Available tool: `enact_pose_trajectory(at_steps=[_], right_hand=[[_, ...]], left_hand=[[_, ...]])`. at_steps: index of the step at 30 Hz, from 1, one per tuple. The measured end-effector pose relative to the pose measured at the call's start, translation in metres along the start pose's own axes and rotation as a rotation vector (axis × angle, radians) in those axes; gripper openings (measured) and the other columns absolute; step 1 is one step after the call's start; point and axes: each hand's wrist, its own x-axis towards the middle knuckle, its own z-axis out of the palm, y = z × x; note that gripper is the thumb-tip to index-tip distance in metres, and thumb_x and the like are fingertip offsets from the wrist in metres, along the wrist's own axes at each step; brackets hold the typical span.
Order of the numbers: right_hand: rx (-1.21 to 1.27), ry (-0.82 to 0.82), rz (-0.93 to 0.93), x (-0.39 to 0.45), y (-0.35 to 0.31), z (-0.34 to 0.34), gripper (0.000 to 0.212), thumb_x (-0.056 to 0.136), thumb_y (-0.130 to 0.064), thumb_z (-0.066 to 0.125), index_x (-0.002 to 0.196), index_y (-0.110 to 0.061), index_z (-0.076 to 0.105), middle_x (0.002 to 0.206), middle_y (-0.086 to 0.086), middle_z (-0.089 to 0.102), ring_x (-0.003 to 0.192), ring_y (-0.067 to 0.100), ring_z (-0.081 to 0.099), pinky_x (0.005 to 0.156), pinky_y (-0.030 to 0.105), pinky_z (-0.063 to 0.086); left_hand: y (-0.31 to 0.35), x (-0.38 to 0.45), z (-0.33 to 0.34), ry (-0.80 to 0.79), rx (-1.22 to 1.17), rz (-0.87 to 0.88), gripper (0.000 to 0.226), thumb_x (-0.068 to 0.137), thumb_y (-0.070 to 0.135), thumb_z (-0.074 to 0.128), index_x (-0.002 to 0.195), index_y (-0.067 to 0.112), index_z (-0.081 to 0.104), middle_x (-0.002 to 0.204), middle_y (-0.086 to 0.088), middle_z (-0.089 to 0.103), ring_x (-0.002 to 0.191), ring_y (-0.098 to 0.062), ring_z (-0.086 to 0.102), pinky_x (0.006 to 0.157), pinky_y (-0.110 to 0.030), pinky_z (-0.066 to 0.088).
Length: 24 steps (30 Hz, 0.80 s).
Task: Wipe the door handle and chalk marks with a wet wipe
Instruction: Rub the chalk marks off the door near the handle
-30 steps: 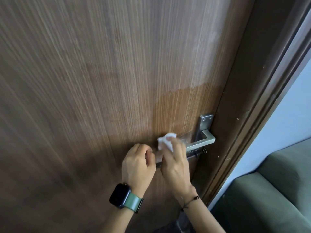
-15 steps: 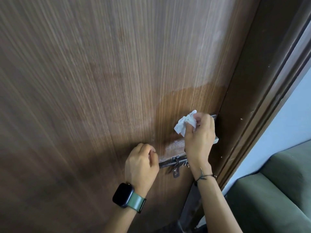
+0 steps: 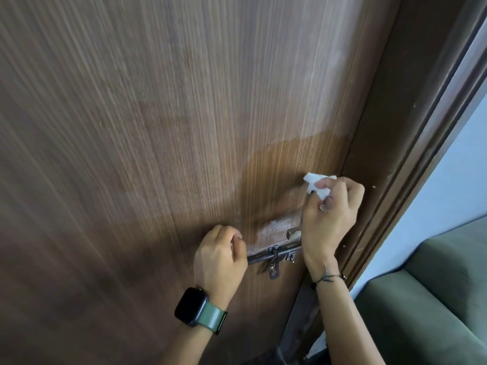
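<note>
Head view, starting closest: two bare forearms reach up from the bottom edge toward a brown wooden door (image 3: 158, 127). On the left wrist sits a black watch (image 3: 190, 306) with a green strap; round the right wrist is a thin dark cord bracelet (image 3: 328, 277).

Next comes the left hand (image 3: 220, 256), its fingers curled into a loose fist at the left end of a dark metal slide bolt (image 3: 274, 255) that runs across the door. Whether it actually grips the bolt's end I cannot tell, since the fingers hide that spot. A small hasp hangs down from the middle of the bolt.

Beside it and a little higher, the right hand (image 3: 329, 214) is held against the door near its right edge, fingers and thumb pinching a crumpled white wet wipe (image 3: 317, 184) that sticks out above the knuckles and touches the wood. This hand covers most of the door handle (image 3: 293, 234); only a short brassy stub shows at its left side, just above the bolt.

Between the hands, directly above the bolt, lies a whitish patch of chalk marks (image 3: 276, 225). Above it the wood looks darker and damp.

Farther right stand the dark door frame (image 3: 411, 127), a pale wall (image 3: 453, 167), and a green sofa (image 3: 434, 299).
</note>
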Motion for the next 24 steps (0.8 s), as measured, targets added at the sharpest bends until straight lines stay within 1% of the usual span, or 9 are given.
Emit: enact_pose_trajectory(at_steps=[2,5,8,10,14,16,18,20,24], right_hand=[[-0.020,-0.122,0.003,-0.016,-0.002,0.003,0.023,0.079,0.011,0.056,0.099,0.002,0.061,0.108,0.017,0.047,0.089,0.017,0.050,0.068,0.014,0.041],[-0.073,-0.289,-0.015,-0.039,-0.006,0.008,0.029,0.088,-0.002,0.057,0.117,0.001,0.056,0.117,0.016,0.050,0.101,0.017,0.050,0.079,0.022,0.044],[0.057,-0.191,0.118,-0.021,-0.005,0.004,0.020,0.090,-0.001,0.053,0.108,-0.009,0.055,0.102,0.008,0.060,0.087,0.015,0.058,0.074,0.025,0.049],[0.080,-0.150,0.209,-0.003,-0.002,0.003,0.015,0.088,0.000,0.054,0.100,-0.009,0.056,0.095,0.007,0.062,0.082,0.015,0.059,0.071,0.022,0.049],[-0.025,-0.149,0.135,0.001,-0.002,0.010,0.009,0.081,0.007,0.057,0.077,0.000,0.060,0.080,0.015,0.057,0.066,0.018,0.051,0.060,0.021,0.040],[-0.081,-0.236,0.043,-0.015,-0.006,0.013,0.015,0.077,0.012,0.056,0.068,0.001,0.057,0.072,0.016,0.055,0.061,0.018,0.046,0.056,0.025,0.038],[-0.166,-0.376,-0.112,-0.039,-0.012,0.013,0.018,0.068,0.017,0.060,0.068,-0.001,0.058,0.069,0.016,0.055,0.059,0.024,0.050,0.051,0.035,0.044],[-0.278,-0.488,-0.233,-0.059,-0.016,0.012,0.022,0.059,0.018,0.067,0.070,0.000,0.060,0.069,0.016,0.056,0.056,0.031,0.055,0.046,0.034,0.046],[-0.324,-0.627,-0.226,-0.080,-0.012,0.012,0.014,0.067,0.002,0.072,0.074,-0.002,0.061,0.076,0.015,0.056,0.061,0.032,0.058,0.045,0.033,0.046]], left_hand=[[-0.001,0.000,0.001,0.002,-0.002,-0.010,0.013,0.073,0.007,0.051,0.069,0.007,0.064,0.066,-0.007,0.063,0.055,-0.025,0.057,0.047,-0.035,0.049],[0.000,-0.002,0.003,-0.006,-0.002,0.000,0.010,0.073,0.002,0.056,0.070,0.007,0.064,0.067,-0.007,0.063,0.055,-0.025,0.057,0.047,-0.033,0.047],[0.002,-0.004,0.004,-0.015,-0.014,0.004,0.013,0.073,0.006,0.052,0.070,0.008,0.064,0.067,-0.007,0.063,0.055,-0.025,0.057,0.046,-0.034,0.048],[0.000,-0.006,0.003,-0.018,-0.015,0.007,0.013,0.073,0.007,0.051,0.069,0.008,0.064,0.066,-0.007,0.062,0.054,-0.025,0.057,0.046,-0.036,0.049],[-0.003,-0.009,0.001,-0.020,-0.020,0.004,0.009,0.073,0.002,0.057,0.070,0.008,0.063,0.067,-0.007,0.063,0.054,-0.025,0.057,0.045,-0.037,0.049],[-0.004,-0.009,0.001,-0.015,-0.020,0.001,0.010,0.072,0.004,0.055,0.069,0.008,0.063,0.066,-0.006,0.063,0.054,-0.025,0.057,0.046,-0.035,0.049],[-0.003,-0.008,0.003,-0.008,-0.015,-0.005,0.011,0.072,0.006,0.053,0.068,0.008,0.063,0.066,-0.006,0.063,0.054,-0.025,0.058,0.046,-0.033,0.047],[-0.001,-0.006,0.005,-0.005,-0.026,-0.012,0.011,0.071,0.008,0.052,0.067,0.007,0.062,0.065,-0.007,0.063,0.055,-0.027,0.058,0.047,-0.032,0.046],[0.004,-0.005,0.008,0.004,-0.041,0.019,0.024,0.076,0.018,0.044,0.066,0.006,0.062,0.064,-0.008,0.064,0.055,-0.028,0.059,0.046,-0.032,0.046]])
